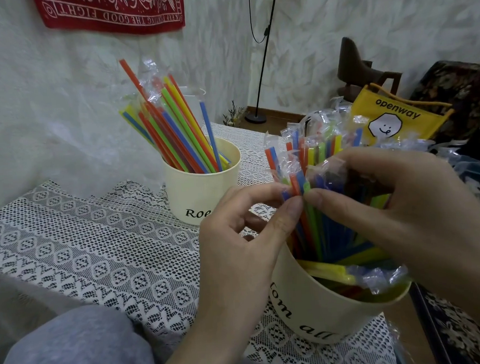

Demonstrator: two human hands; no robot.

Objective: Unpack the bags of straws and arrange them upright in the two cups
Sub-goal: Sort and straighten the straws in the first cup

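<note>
Head view showed your left hand (236, 237) and right hand (407, 214) pinching wrapped straws (302, 164) in the near cup (323, 311); lace-covered table (97, 245), textured wall (48, 108), yellow bag (391, 118) far right.

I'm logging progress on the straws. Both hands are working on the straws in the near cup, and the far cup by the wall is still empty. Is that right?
Not quite. The far cup already holds a leaning bunch of coloured straws, as the head view shows. The rest stands: the left hand and right hand pinch straws in the near cup.

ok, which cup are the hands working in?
The near cup, tilted at bottom right; both hands pinch its straws. The far cup stands untouched.
</note>
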